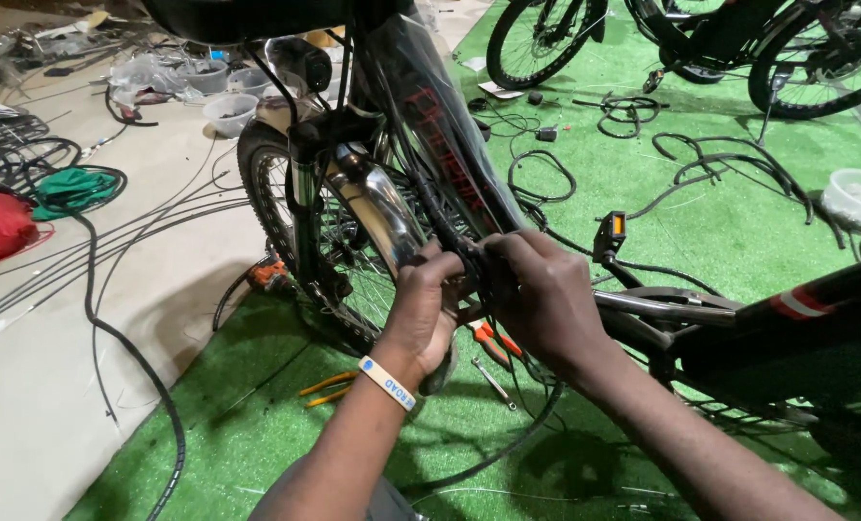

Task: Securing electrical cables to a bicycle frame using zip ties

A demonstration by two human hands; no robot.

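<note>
While the bike: was stood in the middle of the frame
Left hand (429,304): closed on black cables (469,253)
Right hand (537,289): closed on the same cables
Cables: held at the bike frame (450,164), middle of the picture
Pliers (493,340): laid on green mat (739,232) below

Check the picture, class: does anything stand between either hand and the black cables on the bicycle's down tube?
Nothing visible does. The left hand and right hand both already touch the black cables against the down tube.

My left hand (429,307) and right hand (537,289) together at centre frame on the bicycle frame (450,145), front wheel (295,232) left of them, pedal (610,230) right, pliers (493,340) below, bowl (860,198) far right.
</note>
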